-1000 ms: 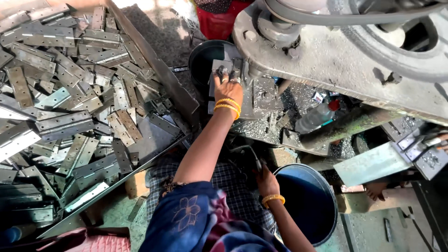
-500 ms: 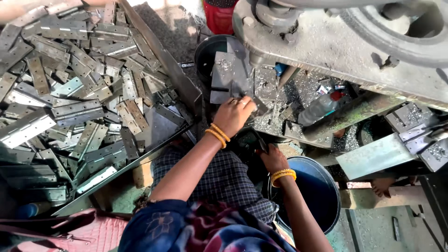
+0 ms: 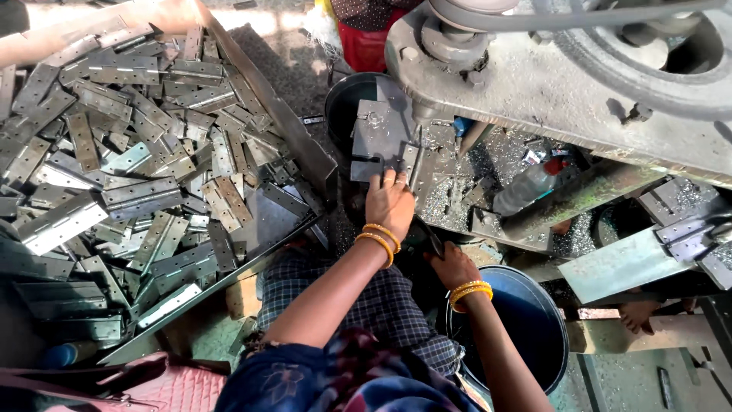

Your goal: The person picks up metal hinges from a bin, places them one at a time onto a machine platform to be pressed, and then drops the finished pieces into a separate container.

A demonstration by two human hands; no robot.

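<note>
Left hand [image 3: 389,202] is stretched forward, palm down, fingers [image 3: 396,181] spread flat, arm nearly straight. Right hand [image 3: 451,265] is kept lower and closer in, fingers curled, wrist bent. Yellow bangles are worn on both wrists.

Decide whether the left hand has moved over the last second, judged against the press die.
Yes. The left hand drew back from the die toward the body, then reached forward again.
</note>
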